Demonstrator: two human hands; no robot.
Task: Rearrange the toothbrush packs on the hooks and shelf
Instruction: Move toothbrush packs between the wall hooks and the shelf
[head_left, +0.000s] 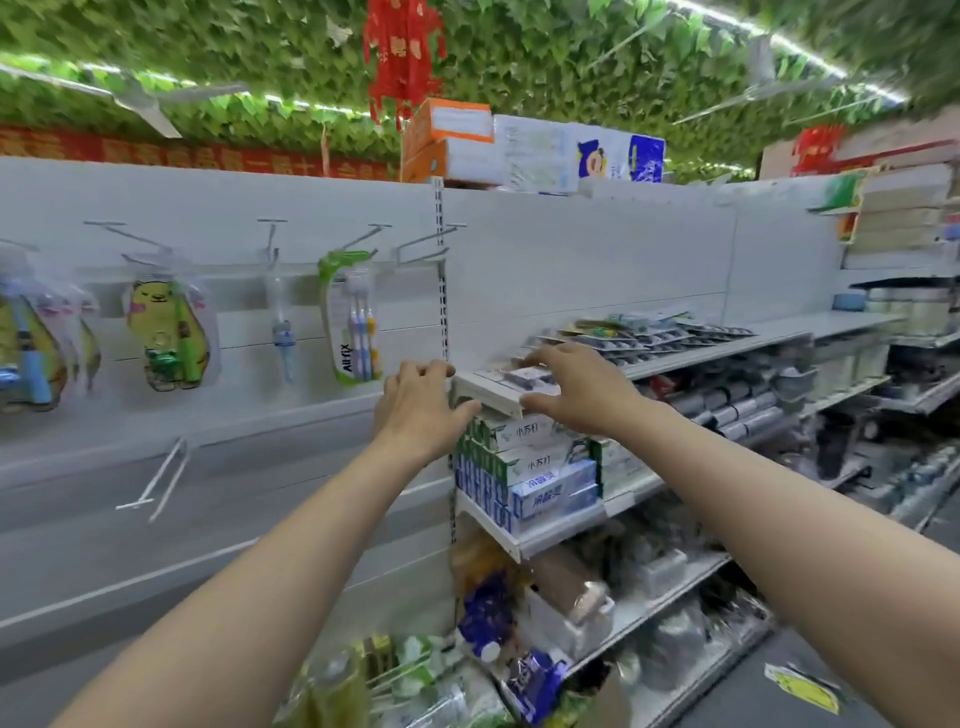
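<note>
Gripping the end of the white metal shelf (488, 396) with the left hand (421, 410). Covering a flat clear-fronted toothbrush pack (524, 375) with the curved right hand (582, 389), can't tell if actually gripped. Left of both, green-edged toothbrush pack (350, 317) hanging off a wire hook (366, 238).

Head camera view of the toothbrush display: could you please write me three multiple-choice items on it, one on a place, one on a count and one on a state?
1. Where is the green-edged pack?
A. Hanging on the panel left of the shelf
B. Lying on the shelf
C. On the floor

2. How many brushes does it hold?
A. One
B. Three
C. Six

3. How is the hook just right of it?
A. Empty
B. Bearing a pack
C. Snapped off

Answers:
1 A, it hangs from a wire arm on the panel.
2 B, three handles show side by side.
3 A, its wire is bare.
</note>
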